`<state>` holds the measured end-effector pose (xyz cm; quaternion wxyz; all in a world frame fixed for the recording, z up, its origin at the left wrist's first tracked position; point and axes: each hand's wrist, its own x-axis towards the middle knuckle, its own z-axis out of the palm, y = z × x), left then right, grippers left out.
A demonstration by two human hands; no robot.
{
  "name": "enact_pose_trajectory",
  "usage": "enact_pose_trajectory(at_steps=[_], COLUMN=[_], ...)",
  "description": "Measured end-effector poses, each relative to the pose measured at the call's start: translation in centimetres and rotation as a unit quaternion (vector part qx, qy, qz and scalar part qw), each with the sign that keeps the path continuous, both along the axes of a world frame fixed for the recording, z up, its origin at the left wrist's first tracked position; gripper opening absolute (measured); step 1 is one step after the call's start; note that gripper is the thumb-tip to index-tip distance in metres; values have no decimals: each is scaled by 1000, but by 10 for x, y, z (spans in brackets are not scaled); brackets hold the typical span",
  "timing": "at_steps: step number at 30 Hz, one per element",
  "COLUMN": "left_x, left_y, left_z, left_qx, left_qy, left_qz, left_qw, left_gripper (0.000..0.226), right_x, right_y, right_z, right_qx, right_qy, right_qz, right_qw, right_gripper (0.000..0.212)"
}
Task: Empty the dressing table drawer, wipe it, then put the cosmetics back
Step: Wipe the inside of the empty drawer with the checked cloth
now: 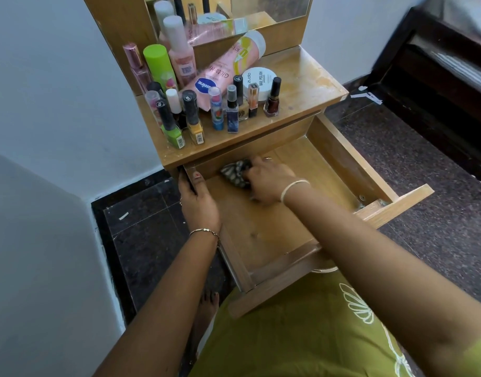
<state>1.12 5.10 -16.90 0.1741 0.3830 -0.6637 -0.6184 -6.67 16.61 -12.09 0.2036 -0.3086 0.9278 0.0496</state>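
The wooden drawer [351, 164] of the dressing table is pulled far out and holds no cosmetics. My right hand [269, 180] presses a dark patterned cloth [235, 172] against the drawer floor near its back left corner. My left hand [197, 202] grips the drawer's left wall, thumb inside. The cosmetics stand crowded on the table top [310, 85]: several nail polish bottles [191, 117], a pink Vaseline tube [223, 69] lying on its side, a white nail polish remover tub [258, 80], a green-capped can [159, 66] and a small spray bottle [232, 110].
A mirror [234, 9] rises behind the table top. A white wall stands to the left, dark speckled floor tiles [424, 172] lie around, and a dark wooden bed frame [438, 63] is at the right. My foot [206, 308] is under the drawer front.
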Motion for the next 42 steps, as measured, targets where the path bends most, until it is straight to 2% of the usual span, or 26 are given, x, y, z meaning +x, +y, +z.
enact_pose_trajectory(at_steps=[5,10,13,18,26,31,35,42], left_x=[0,0,0,0,-2,-2,0,0], left_y=[0,0,0,1,0,1,1,0], left_z=[-2,-1,-1,-1,-5,-3,-1,-1], left_qx=[2,-3,-3,-3,-18,-19,-13,-19], left_qy=[-9,-6,-6,-10,-14,-6,-1,-14], left_qz=[0,3,4,3,8,4,1,-1], left_qw=[1000,1000,1000,1000,1000,1000,1000,1000], left_gripper=[45,43,43,44,45,45,43,44], right_x=[-36,-60,-63,-54,-21,7,4,-33], right_y=[41,60,66,69,100,129,119,75], right_z=[-2,-9,-10,-12,-2,-5,2,1], right_qx=[76,48,29,10,125,162,163,78], right_qy=[4,-1,0,62,60,27,26,31], right_qz=[-74,-186,-260,-251,-140,-152,-179,-257], right_qw=[994,981,965,966,980,975,970,963], right_gripper=[52,60,77,67,53,39,31,45])
